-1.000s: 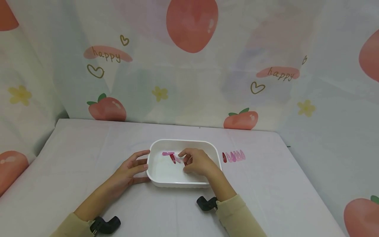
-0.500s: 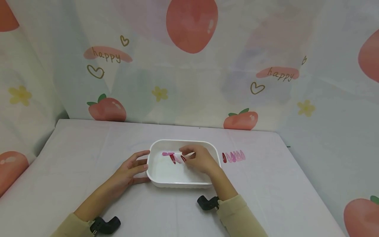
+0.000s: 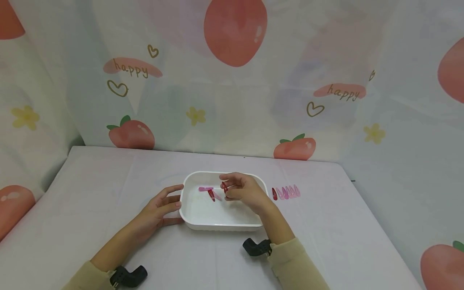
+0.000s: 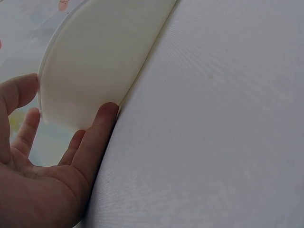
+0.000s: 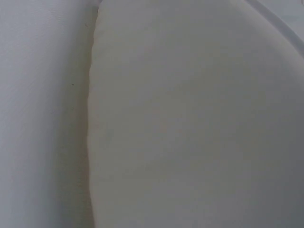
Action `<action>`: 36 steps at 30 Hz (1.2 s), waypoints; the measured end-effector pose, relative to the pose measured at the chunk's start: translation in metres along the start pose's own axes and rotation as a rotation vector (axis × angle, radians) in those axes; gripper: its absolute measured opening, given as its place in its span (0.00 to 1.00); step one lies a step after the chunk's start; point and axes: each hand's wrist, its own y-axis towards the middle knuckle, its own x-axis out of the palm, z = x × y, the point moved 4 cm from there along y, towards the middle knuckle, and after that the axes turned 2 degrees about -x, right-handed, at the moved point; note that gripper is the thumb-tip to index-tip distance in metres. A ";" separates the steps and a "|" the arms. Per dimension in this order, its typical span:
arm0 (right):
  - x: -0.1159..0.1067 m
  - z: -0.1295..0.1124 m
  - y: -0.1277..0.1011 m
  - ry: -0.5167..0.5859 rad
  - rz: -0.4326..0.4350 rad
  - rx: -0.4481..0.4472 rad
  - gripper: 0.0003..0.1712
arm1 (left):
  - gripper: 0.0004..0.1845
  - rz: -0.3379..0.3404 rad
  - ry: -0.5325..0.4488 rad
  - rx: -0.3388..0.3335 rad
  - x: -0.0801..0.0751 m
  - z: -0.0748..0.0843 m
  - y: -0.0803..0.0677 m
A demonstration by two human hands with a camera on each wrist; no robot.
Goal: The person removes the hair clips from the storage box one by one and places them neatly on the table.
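A white table (image 3: 108, 193) stands before a cloth backdrop (image 3: 232, 80) printed with peaches. On the table sits a white tray (image 3: 217, 219). The left hand (image 3: 159, 207) rests against the tray's left wall, fingers straight and spread, thumb on the table; the left wrist view shows the thumb (image 4: 97, 137) touching the wall's base. The right hand (image 3: 243, 191) hovers over the tray's far half, thumb and forefinger pinching a dark red clip (image 3: 225, 187), lifted clear of the floor. Three more clips (image 3: 209, 192) lie in the tray, just left of that hand. A row of clips (image 3: 286, 191) lies on the table just right of the tray.
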 end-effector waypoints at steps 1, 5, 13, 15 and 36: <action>-0.001 0.000 0.000 0.020 -0.001 0.007 0.23 | 0.29 0.001 -0.001 -0.001 0.000 0.000 0.000; -0.003 -0.001 0.000 0.125 0.000 0.014 0.21 | 0.29 -0.001 -0.008 0.002 0.000 0.000 0.000; -0.005 -0.007 -0.003 0.224 -0.011 0.000 0.19 | 0.29 -0.008 -0.001 0.006 0.001 0.002 0.000; -0.006 -0.009 -0.003 0.229 -0.015 -0.011 0.20 | 0.29 -0.006 0.002 0.004 0.001 0.002 0.000; -0.028 -0.034 -0.018 0.221 0.053 -0.069 0.21 | 0.30 -0.032 -0.007 0.018 0.000 0.001 -0.001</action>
